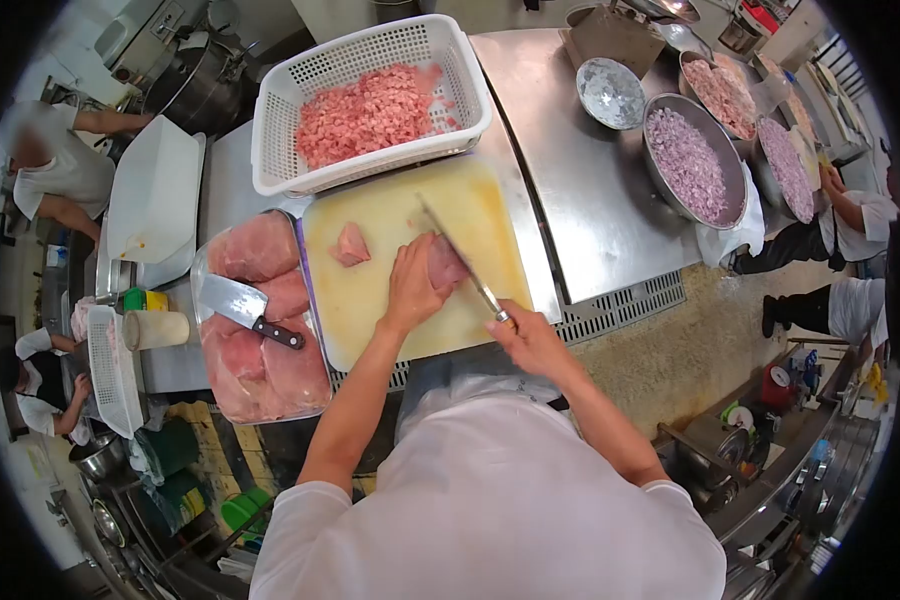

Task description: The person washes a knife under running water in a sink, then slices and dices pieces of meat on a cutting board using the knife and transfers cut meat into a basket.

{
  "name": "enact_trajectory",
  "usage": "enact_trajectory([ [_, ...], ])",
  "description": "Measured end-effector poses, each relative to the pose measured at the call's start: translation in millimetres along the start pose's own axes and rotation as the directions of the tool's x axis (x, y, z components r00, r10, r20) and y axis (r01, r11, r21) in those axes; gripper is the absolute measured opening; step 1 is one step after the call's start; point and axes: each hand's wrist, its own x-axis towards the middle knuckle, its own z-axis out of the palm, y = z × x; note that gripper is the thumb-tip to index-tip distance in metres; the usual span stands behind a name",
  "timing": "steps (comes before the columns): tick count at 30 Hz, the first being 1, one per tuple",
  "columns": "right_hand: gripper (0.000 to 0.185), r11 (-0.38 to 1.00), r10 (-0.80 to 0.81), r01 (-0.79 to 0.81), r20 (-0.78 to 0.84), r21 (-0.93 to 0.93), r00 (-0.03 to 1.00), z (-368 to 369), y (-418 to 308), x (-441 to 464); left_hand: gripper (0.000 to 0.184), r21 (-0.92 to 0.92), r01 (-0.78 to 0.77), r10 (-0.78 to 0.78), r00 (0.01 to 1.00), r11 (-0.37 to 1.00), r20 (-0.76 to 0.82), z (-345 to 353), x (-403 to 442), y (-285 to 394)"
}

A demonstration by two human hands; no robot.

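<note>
On the yellowish cutting board, my left hand presses on a piece of raw meat, its fingers wrapped along the left side. My right hand grips the handle of a long knife, whose blade lies slantwise along the right of that piece. A smaller meat chunk rests at the board's upper left. Left of the board, a tray holds large slabs of meat, with a cleaver lying on top. Behind the board stands a white perforated basket of diced meat.
Metal bowls of chopped onion and of pale meat stand on the steel table at right, beside a smaller bowl. White tubs are at left. Co-workers stand at both sides.
</note>
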Motion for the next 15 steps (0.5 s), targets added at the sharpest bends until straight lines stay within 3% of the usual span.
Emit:
enact_trajectory([
  [3, 0.046, 0.993, -0.063, 0.065, 0.024, -0.103, 0.998, 10, -2, 1, 0.099, 0.003, 0.062, -0.062, 0.994, 0.998, -0.093, 6, -14, 14],
  [5, 0.047, 0.992, 0.009, -0.008, 0.006, -0.128, 1.000, 12, -2, -1, 0.099, 0.002, 0.064, -0.064, 0.992, 0.998, -0.108, 5, -23, 17],
  [8, 0.047, 0.979, 0.093, -0.098, -0.034, -0.181, 0.995, 6, -24, -4, 0.098, 0.094, 0.058, -0.051, 0.996, 0.994, -0.075, -8, -21, 21],
  [11, 0.046, 0.968, 0.126, -0.140, -0.080, -0.207, 0.989, 10, -17, 1, 0.098, 0.074, 0.076, -0.076, 0.997, 0.994, -0.003, -4, -17, 9],
  [15, 0.044, 0.962, 0.171, -0.182, -0.069, -0.203, 0.983, -5, -55, -20, 0.064, 0.018, 0.025, -0.022, 0.987, 1.000, -0.156, -9, -18, 10],
])
